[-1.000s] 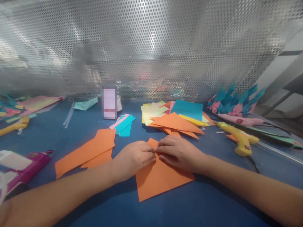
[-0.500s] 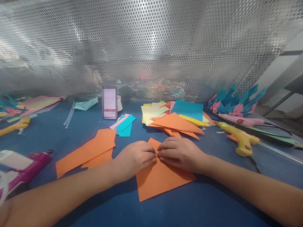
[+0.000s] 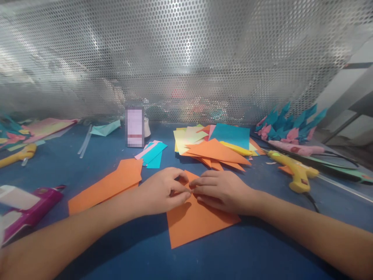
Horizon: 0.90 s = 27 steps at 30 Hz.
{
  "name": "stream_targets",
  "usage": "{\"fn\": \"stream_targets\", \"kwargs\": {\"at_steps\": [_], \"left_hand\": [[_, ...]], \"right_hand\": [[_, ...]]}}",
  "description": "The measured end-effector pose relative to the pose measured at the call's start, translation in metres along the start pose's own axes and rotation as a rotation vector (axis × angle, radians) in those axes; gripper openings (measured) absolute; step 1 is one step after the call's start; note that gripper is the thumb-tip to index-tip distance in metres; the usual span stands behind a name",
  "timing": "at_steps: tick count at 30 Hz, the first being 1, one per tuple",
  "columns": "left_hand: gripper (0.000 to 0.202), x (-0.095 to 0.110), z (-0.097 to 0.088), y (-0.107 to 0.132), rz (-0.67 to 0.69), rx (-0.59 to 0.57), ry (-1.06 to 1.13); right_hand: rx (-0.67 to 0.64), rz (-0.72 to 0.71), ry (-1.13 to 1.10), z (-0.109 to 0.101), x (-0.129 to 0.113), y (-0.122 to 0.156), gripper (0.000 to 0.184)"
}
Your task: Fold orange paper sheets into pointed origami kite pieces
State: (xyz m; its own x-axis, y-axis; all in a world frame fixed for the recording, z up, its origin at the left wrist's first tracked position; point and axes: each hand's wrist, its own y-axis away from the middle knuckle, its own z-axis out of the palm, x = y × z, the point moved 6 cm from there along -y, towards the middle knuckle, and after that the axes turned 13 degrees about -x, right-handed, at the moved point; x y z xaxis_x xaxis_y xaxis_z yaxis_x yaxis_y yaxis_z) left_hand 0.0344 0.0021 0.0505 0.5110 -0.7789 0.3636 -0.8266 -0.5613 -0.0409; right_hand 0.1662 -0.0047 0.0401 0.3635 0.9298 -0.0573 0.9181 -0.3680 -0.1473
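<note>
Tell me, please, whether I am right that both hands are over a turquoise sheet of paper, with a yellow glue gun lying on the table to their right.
Not quite: the head view shows that the sheet under the left hand and right hand is orange, not turquoise. The yellow glue gun does lie on the table to their right.

We're looking out from the person's head, facing forward and down across a flat dark-blue tabletop (image 3: 140, 249). Close in, below centre, bare left hand (image 3: 166, 192) and bare right hand (image 3: 223, 191); beyond, an upright silver perforated-metal panel (image 3: 186, 46) fills the top.
</note>
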Motion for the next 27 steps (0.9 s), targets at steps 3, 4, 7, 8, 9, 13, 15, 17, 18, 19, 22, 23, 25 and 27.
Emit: {"fn": "stream_targets", "kwargs": {"at_steps": [3,4,7,8,9,13,15,17,18,19,22,23,25,27], "left_hand": [[0.026,-0.001,-0.002,-0.001,0.013,-0.027,0.028],[0.026,-0.001,-0.003,-0.001,0.018,-0.037,0.035],[0.026,-0.004,-0.004,-0.004,0.021,-0.047,0.045],[0.026,-0.006,-0.004,-0.005,0.016,-0.040,0.047],[0.025,-0.008,-0.003,-0.005,0.014,-0.032,0.050],[0.015,-0.012,0.000,-0.007,0.029,-0.038,0.053],[0.011,-0.012,0.001,-0.007,0.047,-0.045,0.034],[0.005,-0.014,0.002,-0.007,0.047,-0.035,0.013],[0.002,-0.016,0.002,-0.007,0.038,-0.026,0.005],[0.004,-0.018,0.002,-0.007,0.025,-0.019,-0.001],[0.012,-0.021,0.002,-0.008,0.005,-0.004,-0.014],[0.013,-0.022,0.002,-0.008,0.004,-0.007,-0.021],[0.015,-0.022,0.002,-0.008,-0.003,-0.014,-0.042],[0.018,-0.022,0.003,-0.009,-0.012,-0.019,-0.073]], "right_hand": [[-0.029,0.003,-0.018,-0.001,0.000,0.000,0.023],[-0.036,0.002,-0.026,-0.001,-0.001,-0.001,0.022],[-0.055,-0.010,-0.046,0.000,-0.001,-0.001,0.022],[-0.060,-0.015,-0.049,0.000,-0.002,-0.001,0.022],[-0.064,-0.018,-0.050,0.000,-0.002,-0.002,0.023],[-0.073,-0.011,-0.040,0.000,0.000,-0.003,0.023],[-0.072,-0.010,-0.040,0.000,0.000,-0.004,0.022],[-0.060,-0.021,-0.044,0.000,0.000,-0.004,0.022],[-0.052,-0.028,-0.043,0.000,-0.001,-0.004,0.021],[-0.043,-0.034,-0.042,-0.001,-0.001,-0.004,0.021],[-0.021,-0.046,-0.036,-0.002,-0.002,-0.003,0.020],[-0.017,-0.046,-0.038,-0.002,-0.002,-0.003,0.020],[-0.015,-0.048,-0.043,-0.002,-0.002,-0.003,0.020],[-0.017,-0.047,-0.047,-0.001,-0.001,-0.003,0.020]]}}
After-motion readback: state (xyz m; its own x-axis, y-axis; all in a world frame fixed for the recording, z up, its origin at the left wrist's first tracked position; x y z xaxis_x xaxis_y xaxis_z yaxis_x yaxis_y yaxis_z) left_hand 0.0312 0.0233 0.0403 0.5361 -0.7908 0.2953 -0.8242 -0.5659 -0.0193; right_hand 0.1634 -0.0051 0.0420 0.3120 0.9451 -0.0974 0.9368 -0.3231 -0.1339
